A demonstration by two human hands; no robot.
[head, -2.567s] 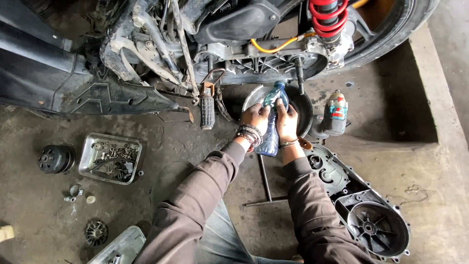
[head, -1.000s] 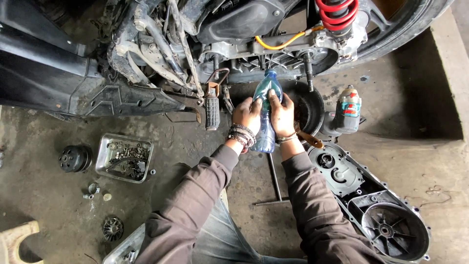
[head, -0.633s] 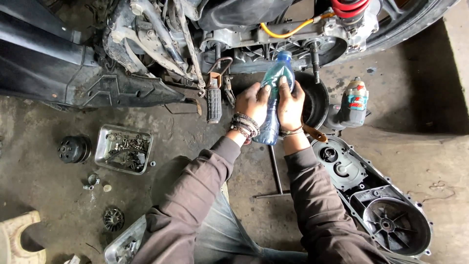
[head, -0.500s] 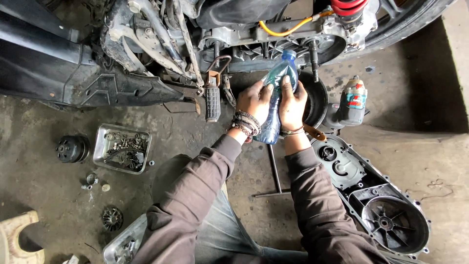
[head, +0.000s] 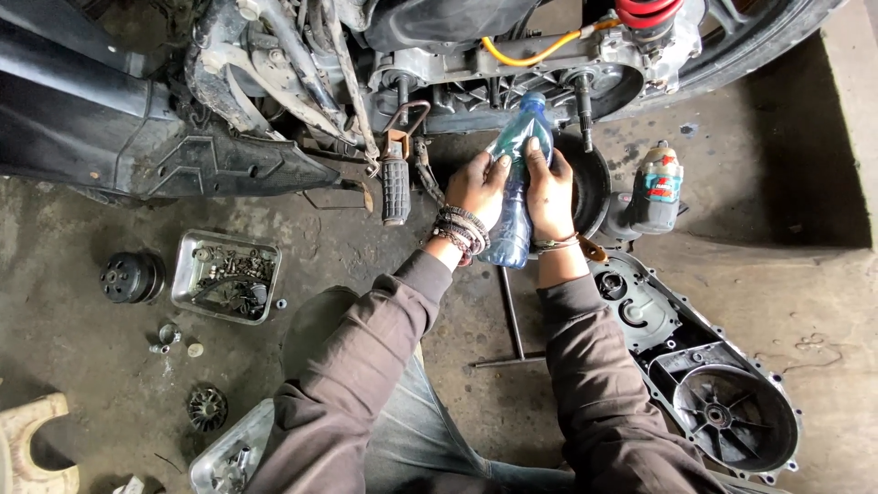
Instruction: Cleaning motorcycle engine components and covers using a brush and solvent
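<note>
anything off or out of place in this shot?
Yes. The engine side cover lies off on the floor, parts sit loose around the metal tray, and both hands, left hand and right hand, grip a squeezed-looking plastic bottle.

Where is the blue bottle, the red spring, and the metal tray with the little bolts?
blue bottle (head: pixel 512 229), head view, on its lower body between the hands.
red spring (head: pixel 647 11), head view, on its coils.
metal tray (head: pixel 183 249), head view, on its left rim.
</note>
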